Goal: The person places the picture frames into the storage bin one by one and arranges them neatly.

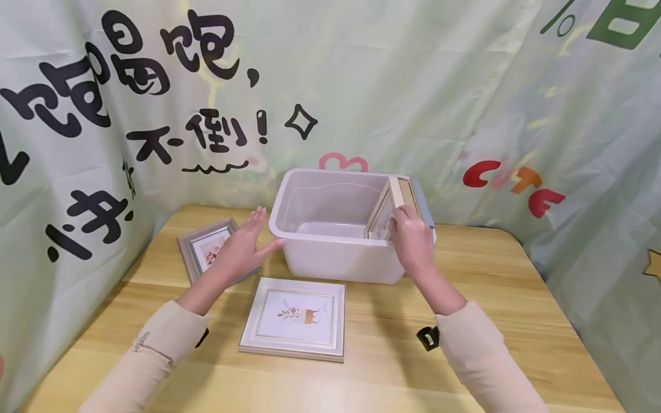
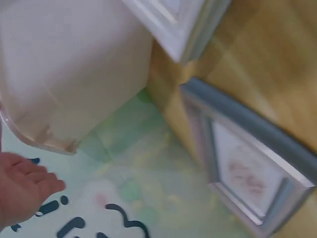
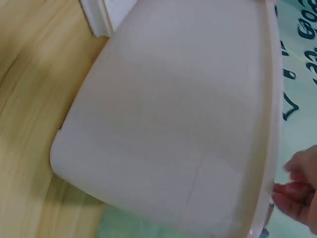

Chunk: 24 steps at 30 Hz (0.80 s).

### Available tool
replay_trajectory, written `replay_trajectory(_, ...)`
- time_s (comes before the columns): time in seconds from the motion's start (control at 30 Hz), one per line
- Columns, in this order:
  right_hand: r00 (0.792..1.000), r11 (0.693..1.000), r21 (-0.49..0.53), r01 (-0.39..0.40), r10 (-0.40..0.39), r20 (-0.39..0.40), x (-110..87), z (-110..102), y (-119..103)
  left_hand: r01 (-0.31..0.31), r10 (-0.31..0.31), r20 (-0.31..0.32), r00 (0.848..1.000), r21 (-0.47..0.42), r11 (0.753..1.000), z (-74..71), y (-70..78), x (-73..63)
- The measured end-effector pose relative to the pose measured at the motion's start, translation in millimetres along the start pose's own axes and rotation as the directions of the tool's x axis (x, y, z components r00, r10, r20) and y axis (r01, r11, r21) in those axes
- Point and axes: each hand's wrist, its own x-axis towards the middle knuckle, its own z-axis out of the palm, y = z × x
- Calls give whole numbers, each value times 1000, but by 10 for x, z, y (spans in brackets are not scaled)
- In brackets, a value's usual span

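Note:
My right hand (image 1: 413,241) reaches over the front right of a pale plastic bin (image 1: 341,261), its curled fingers gripping the upper edge of a cream picture frame (image 1: 381,215) inside. That frame leans toward the bin's right end, beside a beige frame edge (image 1: 408,194). My left hand (image 1: 241,244) is spread at the bin's front left corner, thumb at the rim and fingers straight. Beneath it lies a grey-brown picture frame (image 1: 192,252) with a pink flower print, partly covered by the hand. In the right wrist view, the bin hides most of what the right hand (image 3: 299,191) holds.
A white picture frame (image 1: 294,353) with a plant print lies flat on the wooden table (image 1: 465,275) before the bin. Something blue (image 1: 423,203) shows at the bin's right end. Printed cloth (image 1: 413,103) hangs behind and along both sides of the table.

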Motion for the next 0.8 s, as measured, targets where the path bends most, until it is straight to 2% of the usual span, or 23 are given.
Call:
replay_trajectory(0.1, 994, 995, 77, 60, -52, -98, 29, -82, 85, 13, -25, -136, 990, -87, 996, 30, -66, -117)
replay_trajectory(0.2, 987, 984, 152, 88, -66, -145, 48, -156, 203, -6, -42, -290, 956, -162, 987, 79, -133, -229)
replay_trajectory(0.27, 987, 975, 208, 79, -47, -154, 46, -196, 287, -18, -52, -352, 934, -193, 981, 123, -176, -297)
replay_trajectory(0.3, 988, 970, 234, 71, -35, -152, 38, -211, 329, -18, -60, -365, 929, -206, 978, 146, -196, -329)
replay_trajectory(0.37, 990, 963, 267, 45, -8, -139, 13, -239, 419, 2, -92, -360, 928, -241, 970, 197, -223, -387)
replay_trajectory(0.5, 998, 957, 291, 4, 14, -61, -68, -286, 579, 98, -194, -276, 941, -326, 940, 303, -262, -516)
replay_trajectory(0.6, 1000, 958, 285, -21, 15, 21, -138, -333, 667, 153, -243, -220, 945, -359, 921, 388, -288, -607)
replay_trajectory(0.8, 982, 963, 248, -105, 61, 178, -230, -434, 774, 227, -312, -166, 935, -395, 890, 552, -325, -747)
